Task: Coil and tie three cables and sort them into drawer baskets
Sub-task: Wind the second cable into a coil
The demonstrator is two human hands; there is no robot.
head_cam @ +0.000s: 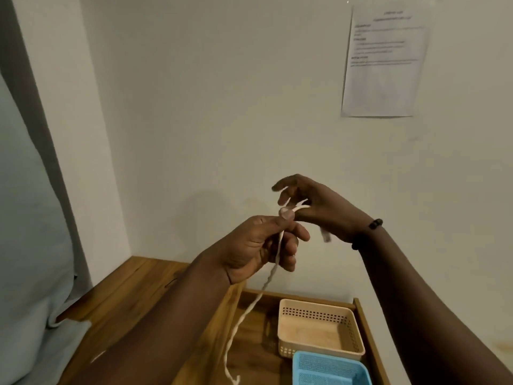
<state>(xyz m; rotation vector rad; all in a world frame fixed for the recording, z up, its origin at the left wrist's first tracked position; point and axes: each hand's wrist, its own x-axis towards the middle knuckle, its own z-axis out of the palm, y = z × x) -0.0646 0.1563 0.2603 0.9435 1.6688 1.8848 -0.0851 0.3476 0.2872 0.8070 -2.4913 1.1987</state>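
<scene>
A white cable [259, 297] hangs from my left hand [258, 247], pinched between thumb and forefinger, and trails down over the open drawer. My right hand [319, 207] is just beyond it, raised, with the cable's short upper end caught between its fingertips; the other fingers are spread. A blurred pale piece shows below the right palm, too unclear to tell what it is. In the wooden drawer [369, 329] below sit a beige perforated basket [319, 327], which holds nothing, and a blue mesh basket [330, 368] in front of it, cut off by the frame.
A wooden tabletop [125, 298] runs left of the drawer against a white wall. Pale blue-grey fabric [30, 245] hangs at the far left. A printed sheet of paper [384, 62] is stuck on the wall at upper right.
</scene>
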